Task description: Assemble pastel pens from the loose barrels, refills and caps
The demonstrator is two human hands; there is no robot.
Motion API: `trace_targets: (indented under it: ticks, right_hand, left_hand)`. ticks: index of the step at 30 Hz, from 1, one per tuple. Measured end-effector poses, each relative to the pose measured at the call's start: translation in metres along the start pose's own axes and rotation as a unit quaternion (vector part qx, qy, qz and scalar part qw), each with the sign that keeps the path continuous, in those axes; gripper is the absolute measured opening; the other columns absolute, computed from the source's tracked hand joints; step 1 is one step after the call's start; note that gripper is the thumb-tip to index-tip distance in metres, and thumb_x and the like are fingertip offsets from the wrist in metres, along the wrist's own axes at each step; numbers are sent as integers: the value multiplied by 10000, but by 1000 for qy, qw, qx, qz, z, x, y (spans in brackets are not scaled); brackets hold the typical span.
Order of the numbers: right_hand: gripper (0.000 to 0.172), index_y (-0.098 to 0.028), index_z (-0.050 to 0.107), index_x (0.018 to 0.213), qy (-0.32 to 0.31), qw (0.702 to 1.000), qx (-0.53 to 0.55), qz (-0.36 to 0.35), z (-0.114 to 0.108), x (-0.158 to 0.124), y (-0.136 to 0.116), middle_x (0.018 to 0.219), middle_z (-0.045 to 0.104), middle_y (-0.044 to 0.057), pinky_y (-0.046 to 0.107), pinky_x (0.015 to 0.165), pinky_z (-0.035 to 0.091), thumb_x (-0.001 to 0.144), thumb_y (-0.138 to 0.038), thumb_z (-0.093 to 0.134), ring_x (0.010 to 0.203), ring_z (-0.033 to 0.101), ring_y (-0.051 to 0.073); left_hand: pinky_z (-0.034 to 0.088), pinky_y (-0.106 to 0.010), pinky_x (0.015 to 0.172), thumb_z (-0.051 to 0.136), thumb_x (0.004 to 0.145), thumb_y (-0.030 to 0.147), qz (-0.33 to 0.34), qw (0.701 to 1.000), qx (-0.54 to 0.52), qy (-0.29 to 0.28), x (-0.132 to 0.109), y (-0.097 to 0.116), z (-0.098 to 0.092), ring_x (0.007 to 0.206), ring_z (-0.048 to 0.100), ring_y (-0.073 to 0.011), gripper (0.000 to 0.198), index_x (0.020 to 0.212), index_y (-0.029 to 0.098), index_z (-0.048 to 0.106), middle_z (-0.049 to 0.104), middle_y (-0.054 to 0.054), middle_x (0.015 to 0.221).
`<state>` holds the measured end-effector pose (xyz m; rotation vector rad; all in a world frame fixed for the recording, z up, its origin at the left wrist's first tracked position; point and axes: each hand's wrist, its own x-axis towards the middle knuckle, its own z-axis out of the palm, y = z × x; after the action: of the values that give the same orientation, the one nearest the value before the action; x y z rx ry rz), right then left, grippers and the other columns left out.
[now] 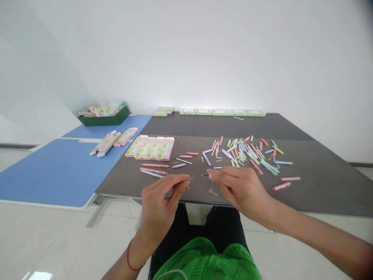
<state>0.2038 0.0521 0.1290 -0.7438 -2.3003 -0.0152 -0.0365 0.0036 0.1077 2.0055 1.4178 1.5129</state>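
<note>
My left hand (163, 196) is closed in a pinch above the table's front edge, with a small clear piece (191, 179) poking out past the fingertips. Opposite it, my right hand (241, 188) pinches a thin pen refill (205, 175), its dark tip pointing left toward the clear piece. A gap separates the two. Beyond my left hand lie pink pens (154, 165), a blue pen (151, 173) and a purple pen barrel (178, 165). Small clear parts (213, 192) rest between my hands near the edge. Another refill (183, 160) lies behind them.
Mixed pen parts (241, 151) in several colours are scattered at the right. Pink barrels (281, 186) lie nearer me. Cartons (150, 148) stand in a row at left, others (223, 112) along the back. A green tray (105, 119) and flattened cartons (105, 144) sit on the blue table (52, 171).
</note>
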Motion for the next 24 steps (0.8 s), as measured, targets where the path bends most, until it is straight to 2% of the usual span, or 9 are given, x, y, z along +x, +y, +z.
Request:
trace_targets:
  ticks: [6, 12, 24]
  right_hand:
    - [259, -111, 723, 1149, 3, 1000, -9, -16, 3, 3, -14, 813, 755, 77, 269, 569, 478, 1012, -82, 505, 641, 668, 150]
    - [278, -140, 724, 1156, -10, 1000, 14, -6, 5, 3, -13, 825, 757, 74, 260, 570, 477, 1008, -79, 496, 654, 670, 145]
    - [249, -151, 736, 1095, -29, 999, 43, -9, 10, 6, -15, 818, 736, 77, 270, 619, 504, 1023, -105, 503, 697, 661, 161]
  left_hand:
    - [618, -179, 726, 718, 970, 219, 7, 1000, -6, -11, 1, 4, 2, 722, 772, -102, 80, 1011, 234, 784, 801, 30, 896]
    - [623, -184, 719, 717, 970, 218, -1, 1000, -17, -8, 0, 4, 3, 722, 773, -108, 87, 1023, 239, 783, 803, 26, 902]
    - [614, -209, 715, 684, 992, 232, 5, 999, -17, -40, 0, 5, 3, 722, 757, -123, 95, 1030, 239, 772, 790, 10, 866]
